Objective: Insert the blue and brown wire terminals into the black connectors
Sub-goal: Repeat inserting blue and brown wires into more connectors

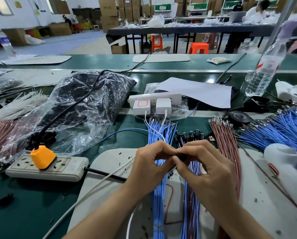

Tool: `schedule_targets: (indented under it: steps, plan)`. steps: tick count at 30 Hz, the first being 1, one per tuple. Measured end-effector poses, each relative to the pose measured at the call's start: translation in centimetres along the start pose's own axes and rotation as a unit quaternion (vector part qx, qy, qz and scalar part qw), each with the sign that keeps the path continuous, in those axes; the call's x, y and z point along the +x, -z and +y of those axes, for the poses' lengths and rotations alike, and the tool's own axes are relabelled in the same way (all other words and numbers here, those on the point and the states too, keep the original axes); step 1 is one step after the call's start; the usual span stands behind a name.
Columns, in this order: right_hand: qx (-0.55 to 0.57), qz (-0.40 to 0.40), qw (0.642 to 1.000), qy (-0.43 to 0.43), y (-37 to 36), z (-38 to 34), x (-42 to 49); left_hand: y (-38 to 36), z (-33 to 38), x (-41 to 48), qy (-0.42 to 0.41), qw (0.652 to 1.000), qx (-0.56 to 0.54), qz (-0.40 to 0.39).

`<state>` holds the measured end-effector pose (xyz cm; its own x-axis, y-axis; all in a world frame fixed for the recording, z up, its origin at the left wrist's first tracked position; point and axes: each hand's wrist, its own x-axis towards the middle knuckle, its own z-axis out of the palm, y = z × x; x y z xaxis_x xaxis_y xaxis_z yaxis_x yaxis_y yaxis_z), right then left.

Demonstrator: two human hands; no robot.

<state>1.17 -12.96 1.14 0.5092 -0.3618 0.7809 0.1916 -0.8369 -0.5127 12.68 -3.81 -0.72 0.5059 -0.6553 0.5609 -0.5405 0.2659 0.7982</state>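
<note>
My right hand [208,163] pinches a small black connector [182,156] between thumb and fingers above the grey work mat [109,163]. My left hand [150,161] meets it fingertip to fingertip and pinches a thin wire at the connector; the wire's colour is hidden by my fingers. A bundle of blue wires [159,135] runs under my left hand. Several finished black connectors [190,135] with blue and brown leads lie just beyond my hands. Brown wires [226,140] lie to the right.
A grey power strip [47,168] with an orange plug sits at the left. A plastic bag of black parts [85,100] lies behind it. White chargers [153,104], a water bottle [263,71], a black tape roll [238,117] and more blue wires [282,128] crowd the back and right.
</note>
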Motion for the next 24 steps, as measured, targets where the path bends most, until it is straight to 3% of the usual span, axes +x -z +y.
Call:
schedule_targets:
  steps: [6,11,13,14,16,18,24]
  plan:
    - [0.064,-0.007,0.995,-0.082,-0.2,0.5,-0.2,-0.1,-0.4,0.0,-0.010,0.998,0.057,-0.007]
    - [0.024,-0.017,0.998,-0.060,0.5,1.5,0.7,-0.1,-0.7,0.0,-0.021,0.997,0.066,-0.021]
    - [-0.046,0.017,0.993,-0.111,1.6,2.6,1.4,-0.1,-0.6,0.0,-0.026,0.997,0.069,-0.006]
    - [-0.113,0.012,0.981,-0.159,2.3,3.6,1.7,0.0,-0.6,0.1,-0.026,0.997,0.067,-0.001]
    - [-0.264,-0.075,0.920,-0.279,3.5,5.7,1.8,0.1,-0.6,0.1,-0.023,0.998,0.060,0.004]
    - [-0.320,-0.138,0.866,-0.359,4.1,6.8,1.6,0.1,-0.5,0.1,-0.020,0.998,0.052,0.000]
    - [-0.354,-0.121,0.844,-0.385,4.1,7.1,1.6,-0.1,-0.5,-0.1,-0.021,0.999,0.040,-0.011]
